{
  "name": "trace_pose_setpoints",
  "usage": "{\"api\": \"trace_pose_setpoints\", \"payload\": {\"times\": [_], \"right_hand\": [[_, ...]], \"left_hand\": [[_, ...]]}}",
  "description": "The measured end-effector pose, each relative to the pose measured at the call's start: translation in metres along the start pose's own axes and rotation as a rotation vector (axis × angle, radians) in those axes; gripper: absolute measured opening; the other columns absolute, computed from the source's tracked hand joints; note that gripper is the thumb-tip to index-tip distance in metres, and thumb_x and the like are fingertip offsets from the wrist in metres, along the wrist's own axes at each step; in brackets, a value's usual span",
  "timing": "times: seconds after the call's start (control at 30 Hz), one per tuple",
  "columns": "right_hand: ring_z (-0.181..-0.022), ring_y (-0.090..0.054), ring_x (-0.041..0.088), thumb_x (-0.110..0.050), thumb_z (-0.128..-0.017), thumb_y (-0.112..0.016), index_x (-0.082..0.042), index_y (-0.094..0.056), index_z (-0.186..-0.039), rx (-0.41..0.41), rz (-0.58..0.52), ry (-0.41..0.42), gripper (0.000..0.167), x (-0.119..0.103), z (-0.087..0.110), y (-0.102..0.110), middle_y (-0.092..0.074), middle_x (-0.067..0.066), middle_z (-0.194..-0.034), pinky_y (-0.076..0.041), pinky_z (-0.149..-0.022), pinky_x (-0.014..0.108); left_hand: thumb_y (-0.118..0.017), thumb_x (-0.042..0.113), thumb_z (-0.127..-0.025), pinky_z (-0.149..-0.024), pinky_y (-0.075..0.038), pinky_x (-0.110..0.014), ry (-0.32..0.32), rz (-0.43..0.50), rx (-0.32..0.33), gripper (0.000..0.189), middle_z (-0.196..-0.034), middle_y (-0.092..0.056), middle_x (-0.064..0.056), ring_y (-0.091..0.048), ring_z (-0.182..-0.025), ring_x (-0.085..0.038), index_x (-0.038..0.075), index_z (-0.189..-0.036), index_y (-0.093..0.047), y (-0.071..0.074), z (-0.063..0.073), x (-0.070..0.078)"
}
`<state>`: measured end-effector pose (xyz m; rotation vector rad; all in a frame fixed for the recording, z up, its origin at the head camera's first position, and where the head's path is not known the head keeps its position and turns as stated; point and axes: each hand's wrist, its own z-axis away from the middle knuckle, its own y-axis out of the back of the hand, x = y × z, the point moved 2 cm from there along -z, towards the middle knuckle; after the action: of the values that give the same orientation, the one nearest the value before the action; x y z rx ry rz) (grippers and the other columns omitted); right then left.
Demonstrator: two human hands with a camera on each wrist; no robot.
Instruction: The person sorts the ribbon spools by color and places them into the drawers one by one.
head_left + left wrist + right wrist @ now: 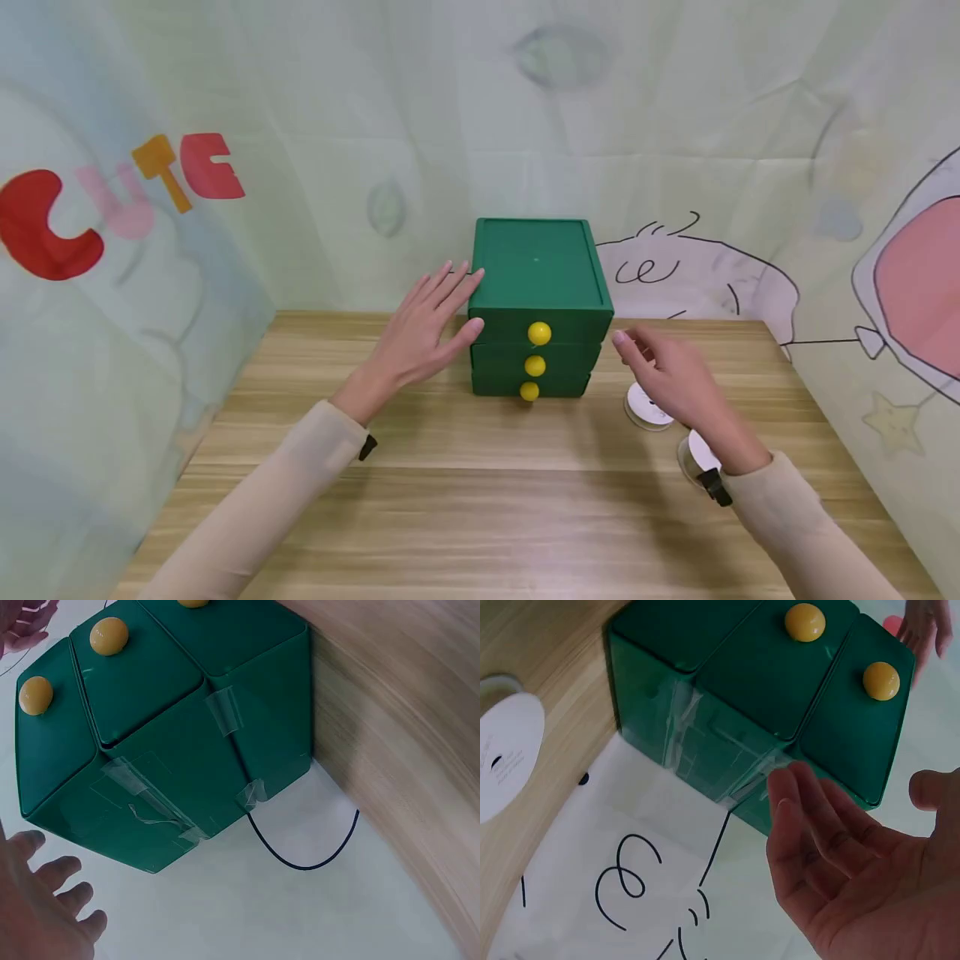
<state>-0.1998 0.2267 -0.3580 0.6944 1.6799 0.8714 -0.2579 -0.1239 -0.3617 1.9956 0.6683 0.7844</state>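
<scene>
A green three-drawer box [540, 267] with round yellow knobs [539, 333] stands on the wooden table, all its drawers closed. My left hand [423, 329] is at the box's upper left edge with its fingers straight; whether they touch it cannot be told. Off the right side, my right hand [670, 375] hovers with fingers loosely bent and nothing in them. In the right wrist view this hand [855, 862] is palm up beside the box [757, 682]. Clear tape [131, 780] runs across the drawer seams on the box's side in the left wrist view.
Two white round spool-like discs [647, 407] lie on the table [450, 517] under the right hand and forearm; the nearer one [701, 454] is partly covered by the wrist. A printed cloth [420, 100] hangs behind and along both sides.
</scene>
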Motion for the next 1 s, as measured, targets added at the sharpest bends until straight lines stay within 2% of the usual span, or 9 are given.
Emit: {"api": "trace_pose_setpoints", "payload": {"times": [0.17, 0.3, 0.4, 0.63, 0.83, 1.0], "right_hand": [[-0.093, -0.072, 0.027, -0.043, -0.115, -0.045, -0.004, -0.071, -0.125, -0.041, -0.097, 0.005, 0.048, -0.003, -0.002, -0.006, -0.076, 0.008, -0.099, -0.056, -0.082, 0.044], [-0.093, -0.073, 0.023, -0.041, -0.115, -0.045, -0.002, -0.071, -0.124, -0.068, -0.190, 0.001, 0.048, -0.006, -0.004, -0.012, -0.075, 0.006, -0.098, -0.058, -0.087, 0.044], [-0.093, -0.073, 0.021, -0.041, -0.115, -0.044, 0.001, -0.070, -0.127, -0.087, -0.267, -0.001, 0.050, -0.008, -0.005, -0.016, -0.077, 0.010, -0.100, -0.060, -0.086, 0.042], [-0.094, -0.074, 0.032, -0.040, -0.116, -0.044, 0.005, -0.065, -0.134, -0.175, -0.490, -0.036, 0.053, -0.014, -0.009, -0.029, -0.076, 0.021, -0.108, -0.063, -0.077, 0.033], [-0.097, -0.075, 0.035, -0.045, -0.115, -0.042, 0.005, -0.062, -0.137, -0.255, -0.647, -0.088, 0.058, -0.020, -0.014, -0.042, -0.075, 0.024, -0.112, -0.066, -0.076, 0.040], [-0.096, -0.076, 0.035, -0.044, -0.115, -0.041, 0.005, -0.061, -0.140, -0.298, -0.765, -0.129, 0.058, -0.027, -0.017, -0.052, -0.077, 0.021, -0.110, -0.066, -0.075, 0.044]], "left_hand": [[-0.020, 0.071, -0.108, -0.133, -0.008, -0.052, -0.018, 0.026, 0.008, 0.078, -0.176, -0.024, -0.007, -0.009, -0.166, -0.024, 0.026, -0.171, -0.026, -0.001, -0.006, 0.000], [-0.022, 0.069, -0.109, -0.133, -0.007, -0.052, -0.033, 0.037, 0.012, 0.077, -0.176, -0.024, -0.007, -0.009, -0.166, -0.025, 0.025, -0.170, -0.027, -0.003, -0.009, 0.001], [-0.021, 0.069, -0.109, -0.133, -0.005, -0.051, -0.041, 0.045, 0.006, 0.076, -0.176, -0.024, -0.006, -0.009, -0.166, -0.024, 0.025, -0.170, -0.027, -0.005, -0.012, 0.001], [-0.018, 0.065, -0.111, -0.133, -0.008, -0.052, -0.068, 0.038, -0.015, 0.073, -0.177, -0.024, -0.006, -0.012, -0.165, -0.029, 0.025, -0.170, -0.027, -0.007, -0.021, -0.001], [-0.017, 0.064, -0.111, -0.133, -0.008, -0.051, -0.084, 0.068, -0.025, 0.071, -0.177, -0.023, -0.006, -0.009, -0.166, -0.025, 0.025, -0.170, -0.028, -0.008, -0.028, -0.001], [-0.020, 0.059, -0.113, -0.133, -0.008, -0.053, -0.078, 0.094, -0.024, 0.067, -0.176, -0.024, -0.006, -0.011, -0.165, -0.030, 0.026, -0.170, -0.029, -0.006, -0.036, -0.002]]}}
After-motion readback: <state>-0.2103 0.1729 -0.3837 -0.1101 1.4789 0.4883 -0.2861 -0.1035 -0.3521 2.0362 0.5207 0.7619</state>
